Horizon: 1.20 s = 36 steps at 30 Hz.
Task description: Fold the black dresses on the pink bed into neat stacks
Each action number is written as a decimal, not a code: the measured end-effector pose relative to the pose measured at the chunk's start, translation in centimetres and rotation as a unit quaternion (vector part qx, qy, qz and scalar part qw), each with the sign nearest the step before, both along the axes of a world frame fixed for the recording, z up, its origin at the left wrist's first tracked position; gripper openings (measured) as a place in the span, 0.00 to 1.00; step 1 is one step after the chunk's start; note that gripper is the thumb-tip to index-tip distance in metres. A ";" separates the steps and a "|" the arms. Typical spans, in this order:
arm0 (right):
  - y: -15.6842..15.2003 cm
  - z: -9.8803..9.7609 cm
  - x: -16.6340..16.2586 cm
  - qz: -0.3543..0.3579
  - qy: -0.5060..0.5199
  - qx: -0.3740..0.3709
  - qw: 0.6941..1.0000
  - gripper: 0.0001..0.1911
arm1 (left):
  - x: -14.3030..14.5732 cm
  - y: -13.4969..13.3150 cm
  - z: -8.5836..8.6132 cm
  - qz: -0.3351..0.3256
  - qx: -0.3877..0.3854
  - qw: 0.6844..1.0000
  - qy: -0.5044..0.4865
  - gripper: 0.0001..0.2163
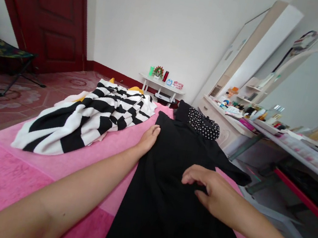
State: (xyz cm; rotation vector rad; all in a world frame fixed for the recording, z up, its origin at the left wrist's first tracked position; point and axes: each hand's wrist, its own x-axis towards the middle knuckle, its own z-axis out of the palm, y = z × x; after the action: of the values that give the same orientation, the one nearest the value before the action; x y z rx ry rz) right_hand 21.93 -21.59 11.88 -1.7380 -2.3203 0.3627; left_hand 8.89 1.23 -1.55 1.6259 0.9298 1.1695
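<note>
A black garment (171, 187) lies spread lengthwise over the pink bed cover, one sleeve-like part reaching out to the right. My left hand (150, 137) is at its left edge, fingers closed on the black cloth there. Over the middle of the garment is my right hand (207, 185), its fingers bent and the thumb held apart, with nothing in it. Whether the right fingertips touch the cloth I cannot tell. To the left of my left hand lies a rumpled black-and-white striped garment (98, 114).
The pink bed cover (8, 187) lies beneath the clothes. A black polka-dot cloth (204, 123) is bunched at the far end. Cosmetics crowd the dressing table (232, 121) on the right. A low white stand (159, 81), folding chair (2, 48) and red door (48, 5) are farther off.
</note>
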 end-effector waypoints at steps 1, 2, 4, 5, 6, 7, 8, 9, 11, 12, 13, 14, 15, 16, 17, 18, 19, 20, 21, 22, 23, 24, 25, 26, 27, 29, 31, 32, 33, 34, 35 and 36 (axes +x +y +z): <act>-0.7 -0.3 0.2 0.026 -0.019 -0.010 0.999 0.27 | 0.0 0.0 0.1 -0.001 -0.001 1.000 -0.004 0.19; -1.4 -0.7 0.2 0.039 -0.042 -0.010 0.998 0.32 | -0.1 -0.1 0.1 -0.001 -0.001 1.000 -0.007 0.19; -2.6 -1.8 -0.2 0.030 -0.095 0.015 0.995 0.45 | -0.2 -0.3 0.3 -0.002 0.002 1.000 -0.011 0.19; -3.0 -2.3 -0.5 0.024 -0.119 0.035 0.992 0.50 | -0.2 -0.3 0.4 -0.001 0.003 1.000 -0.012 0.19; -3.3 -2.8 -0.9 0.027 -0.140 0.058 0.988 0.54 | -0.2 -0.4 0.4 0.000 0.005 1.000 -0.013 0.19; -3.4 -3.2 -1.1 0.039 -0.156 0.079 0.984 0.56 | -0.2 -0.5 0.5 0.001 0.007 1.000 -0.013 0.18; -3.4 -3.5 -1.3 0.060 -0.167 0.094 0.980 0.56 | -0.2 -0.6 0.6 0.001 0.009 1.000 -0.013 0.18; -3.3 -3.7 -1.4 0.086 -0.174 0.103 0.976 0.56 | -0.2 -0.6 0.6 0.002 0.010 1.000 -0.013 0.18; -2.9 -3.7 -1.3 0.126 -0.173 0.104 0.971 0.53 | -0.2 -0.6 0.7 0.003 0.010 1.000 -0.012 0.18; -2.6 -3.5 -1.2 0.131 -0.159 0.100 0.973 0.51 | -0.2 -0.6 0.7 0.002 0.009 1.000 -0.013 0.18; -2.3 -3.2 -1.2 0.125 -0.135 0.096 0.978 0.48 | -0.3 -0.6 0.7 0.001 0.008 1.000 -0.013 0.18; -2.1 -2.9 -1.3 0.110 -0.100 0.095 0.984 0.43 | -0.3 -0.5 0.7 -0.001 0.007 1.000 -0.014 0.18; -1.9 -2.4 -1.4 0.085 -0.056 0.091 0.991 0.38 | -0.3 -0.5 0.7 -0.003 0.007 1.000 -0.016 0.18; -1.8 -1.9 -1.7 0.054 -0.009 0.085 0.995 0.32 | -0.3 -0.5 0.6 -0.005 0.006 1.000 -0.017 0.18; -1.8 -1.3 -2.1 0.019 0.039 0.077 0.996 0.25 | -0.4 -0.4 0.6 -0.007 0.005 1.000 -0.020 0.18; -1.8 -0.6 -2.5 -0.016 0.081 0.067 0.994 0.19 | -0.4 -0.4 0.6 -0.009 0.003 1.000 -0.022 0.18; -1.9 -0.1 -3.0 -0.046 0.116 0.053 0.991 0.15 | -0.3 -0.3 0.5 -0.012 0.001 1.000 -0.024 0.18; -2.1 0.5 -3.5 -0.068 0.144 0.032 0.987 0.12 | -0.3 -0.3 0.4 -0.014 -0.001 1.000 -0.027 0.18; -2.3 0.9 -3.9 -0.080 0.165 -0.005 0.983 0.10 | -0.3 -0.2 0.3 -0.016 -0.004 0.999 -0.029 0.18; -2.6 1.3 -4.3 -0.076 0.185 -0.063 0.978 0.08 | -0.2 -0.1 0.1 -0.017 -0.007 0.999 -0.032 0.18; -2.8 1.5 -4.6 -0.063 0.205 -0.139 0.967 0.08 | -0.1 0.0 0.0 -0.018 -0.010 0.999 -0.034 0.18; -3.0 1.6 -4.7 -0.048 0.226 -0.219 0.948 0.11 | 0.0 0.1 -0.1 -0.019 -0.012 0.999 -0.036 0.18; -3.1 1.5 -4.6 -0.037 0.245 -0.284 0.926 0.15 | 0.0 0.1 -0.2 -0.020 -0.014 0.999 -0.039 0.18; -2.9 1.4 -4.4 -0.036 0.259 -0.318 0.911 0.19 | 0.1 0.1 -0.3 -0.021 -0.015 0.999 -0.040 0.18; -2.6 1.1 -4.0 -0.045 0.268 -0.315 0.909 0.21 | 0.1 0.1 -0.3 -0.022 -0.015 0.999 -0.042 0.18; -1.2 0.4 -2.8 -0.081 0.266 -0.221 0.935 0.21 | 0.0 -0.1 -0.2 -0.023 -0.013 0.999 -0.043 0.17; 0.9 -0.6 -1.3 -0.113 0.251 -0.103 0.956 0.17 | 0.0 -0.2 0.0 -0.025 -0.010 0.999 -0.041 0.17; 2.1 -1.0 -0.6 -0.124 0.243 -0.054 0.960 0.15 | 0.0 -0.2 0.1 -0.026 -0.009 0.999 -0.040 0.17; 3.4 -1.5 0.0 -0.132 0.234 -0.015 0.963 0.13 | 0.0 -0.3 0.1 -0.027 -0.008 0.999 -0.037 0.17; 4.8 -1.9 0.6 -0.139 0.221 0.018 0.965 0.11 | 0.1 -0.3 0.2 -0.028 -0.007 0.999 -0.034 0.16; 6.2 -2.4 0.9 -0.143 0.201 0.049 0.968 0.12 | 0.2 -0.3 0.2 -0.029 -0.006 0.999 -0.031 0.16; 7.5 -2.9 1.2 -0.146 0.177 0.079 0.970 0.13 | 0.3 -0.3 0.2 -0.029 -0.005 0.999 -0.026 0.16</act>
State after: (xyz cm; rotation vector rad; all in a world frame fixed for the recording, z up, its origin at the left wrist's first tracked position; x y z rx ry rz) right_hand 23.11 -14.10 9.02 -1.7389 -1.7675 0.3838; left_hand 9.16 0.93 -1.38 1.5962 0.8477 1.1604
